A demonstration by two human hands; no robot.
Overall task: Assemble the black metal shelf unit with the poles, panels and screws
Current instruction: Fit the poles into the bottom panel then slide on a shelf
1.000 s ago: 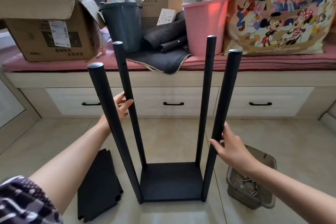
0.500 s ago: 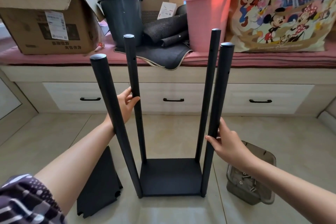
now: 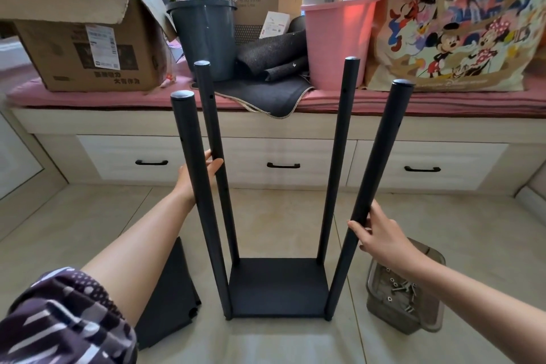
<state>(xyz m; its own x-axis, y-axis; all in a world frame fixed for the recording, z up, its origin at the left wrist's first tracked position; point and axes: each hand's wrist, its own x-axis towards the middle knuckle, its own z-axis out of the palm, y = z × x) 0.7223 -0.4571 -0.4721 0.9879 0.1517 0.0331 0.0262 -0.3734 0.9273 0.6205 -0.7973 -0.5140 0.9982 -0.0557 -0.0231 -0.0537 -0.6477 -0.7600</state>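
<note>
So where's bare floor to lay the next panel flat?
Bare tile lies between the shelf frame and the drawers, and far left of the left hand. Crowded: spare panels left of the frame, screw tub right.

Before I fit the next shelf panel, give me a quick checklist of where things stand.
1. Four black metal poles standing on the black bottom panel: ok.
2. Left hand steadying the far-left pole: ok.
3. Right hand gripping the near-right pole: ok.
4. Poles parallel: not ok, tops splay outward.
5. Spare flat black panel on the floor beside the frame: ok.
6. Screws in the clear plastic tub: ok.
7. Bottom screws tight: cannot tell.
</note>
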